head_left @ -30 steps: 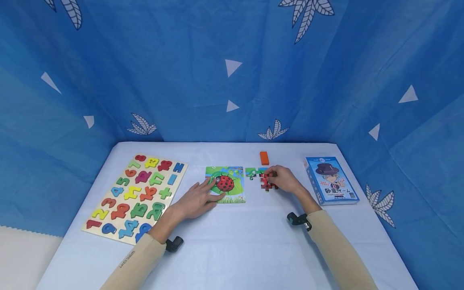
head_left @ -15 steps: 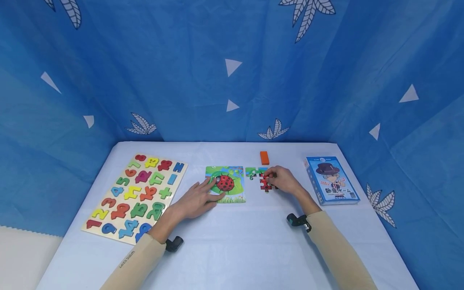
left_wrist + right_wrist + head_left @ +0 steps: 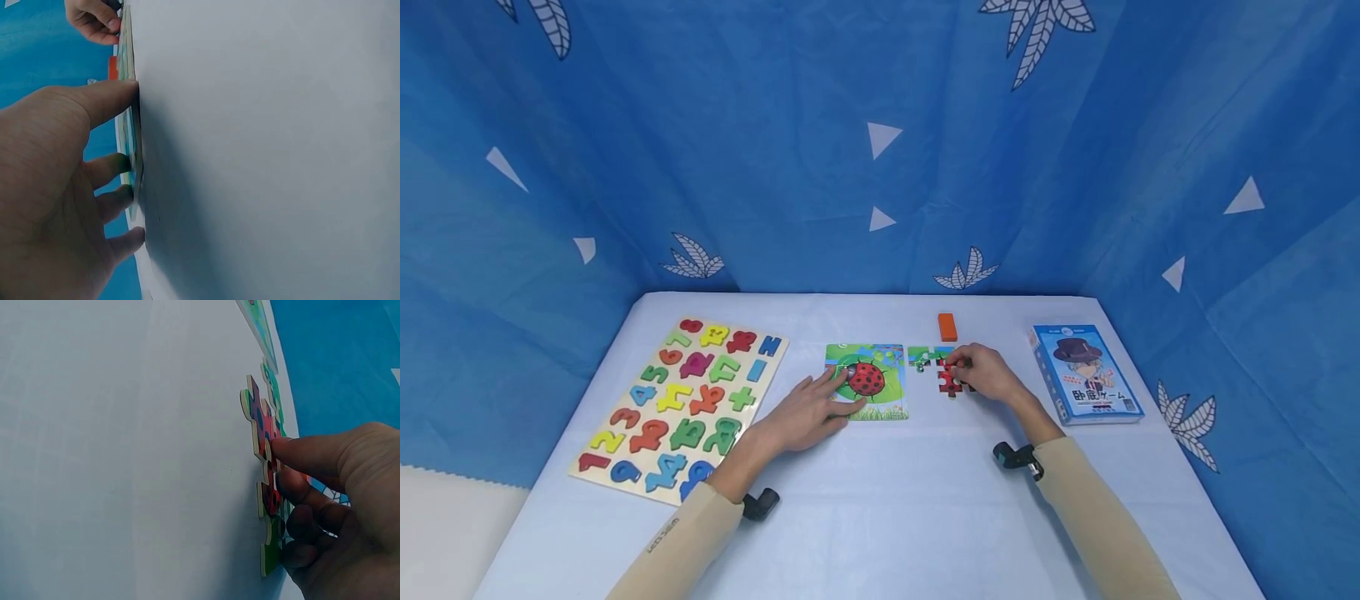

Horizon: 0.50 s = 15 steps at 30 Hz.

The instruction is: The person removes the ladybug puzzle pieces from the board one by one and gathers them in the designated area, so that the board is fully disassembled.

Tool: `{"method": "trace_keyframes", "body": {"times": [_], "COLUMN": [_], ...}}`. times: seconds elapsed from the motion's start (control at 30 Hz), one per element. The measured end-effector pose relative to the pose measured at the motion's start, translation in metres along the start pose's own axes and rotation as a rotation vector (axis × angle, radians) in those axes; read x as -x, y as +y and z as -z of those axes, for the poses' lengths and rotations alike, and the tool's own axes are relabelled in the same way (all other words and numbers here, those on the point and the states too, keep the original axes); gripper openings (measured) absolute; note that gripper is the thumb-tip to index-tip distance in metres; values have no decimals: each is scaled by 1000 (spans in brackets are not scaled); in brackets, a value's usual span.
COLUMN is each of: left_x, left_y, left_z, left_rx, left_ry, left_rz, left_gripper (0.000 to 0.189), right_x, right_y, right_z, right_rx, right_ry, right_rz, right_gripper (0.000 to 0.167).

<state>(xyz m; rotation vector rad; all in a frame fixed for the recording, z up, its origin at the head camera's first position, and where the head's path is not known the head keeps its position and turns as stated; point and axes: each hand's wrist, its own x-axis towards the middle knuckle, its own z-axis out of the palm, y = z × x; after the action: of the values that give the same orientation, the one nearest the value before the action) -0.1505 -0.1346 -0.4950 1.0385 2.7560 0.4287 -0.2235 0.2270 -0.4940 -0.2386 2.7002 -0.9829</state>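
My left hand (image 3: 805, 414) lies with spread fingers on the left and lower edges of a square ladybug picture board (image 3: 880, 400). In the left wrist view the thumb (image 3: 112, 100) reaches the board's edge. Just right of the board, green and blue jigsaw puzzle pieces (image 3: 918, 355) lie on the table. Below them sit interlocking red ladybug puzzle pieces (image 3: 948, 387). My right hand (image 3: 988, 372) bends over these, its thumb (image 3: 306, 453) and index finger pinching a red piece. In the right wrist view, other red and green pieces (image 3: 270, 553) lie beside the fingers, partly covered by them.
A wooden number board (image 3: 696, 383) with colourful digits lies at the left, partly under the left forearm. An orange block (image 3: 947, 327) stands behind the pieces. A blue card game box (image 3: 1086, 372) lies at the right. Blue curtains (image 3: 820, 150) surround the white table (image 3: 880, 508).
Since a second ago the red pieces under my right fingers have shifted slightly, showing less on their right side. The left hand has stayed in place on the ladybug board.
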Motion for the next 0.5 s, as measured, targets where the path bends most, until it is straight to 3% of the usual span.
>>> {"method": "trace_keyframes", "body": {"times": [0.5], "left_x": [-1], "left_y": [0], "left_z": [2], "left_rx": [14], "left_ry": [12], "left_rz": [4], "left_gripper": [44], "right_x": [1], "right_y": [0], "right_z": [0], "right_rx": [14], "right_ry": [8], "right_rz": [5], "right_gripper": [17]}}
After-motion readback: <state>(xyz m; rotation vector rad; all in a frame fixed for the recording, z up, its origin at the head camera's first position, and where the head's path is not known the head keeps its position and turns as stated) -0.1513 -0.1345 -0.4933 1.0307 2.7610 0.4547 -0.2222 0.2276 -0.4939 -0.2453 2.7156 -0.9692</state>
